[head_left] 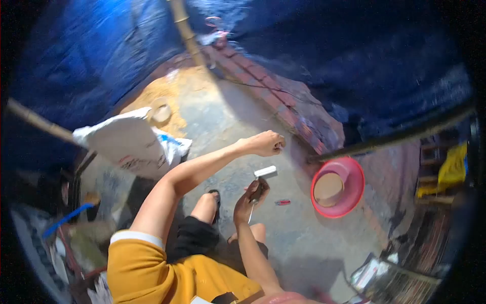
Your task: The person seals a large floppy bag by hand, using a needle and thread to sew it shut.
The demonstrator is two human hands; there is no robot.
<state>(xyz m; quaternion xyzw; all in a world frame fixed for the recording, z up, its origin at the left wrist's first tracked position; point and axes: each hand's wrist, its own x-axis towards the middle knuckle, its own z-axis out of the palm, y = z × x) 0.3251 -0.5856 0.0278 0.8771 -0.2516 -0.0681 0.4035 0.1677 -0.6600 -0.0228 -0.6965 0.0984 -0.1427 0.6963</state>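
My left hand [268, 144] reaches out over the floor with its fingers curled closed. Whatever it may hold is too small or hidden to make out. Nearer my body, my right hand [256, 193] is closed around the lower end of a white block-shaped thing [266, 172], which sticks up past the fingers. A thin white cord or rod [251, 214] shows below that hand. On the concrete floor just right of it lies a small red, slim object [282, 202], too blurred to name.
A pink basin [360, 195] with a round tan thing [329, 189] inside stands at right. A white sack [126, 144] is at left, near yellowish grains [179, 91] on the floor. Bricks [263, 81], bamboo poles [186, 33] and blue tarpaulin [101, 45] line the back.
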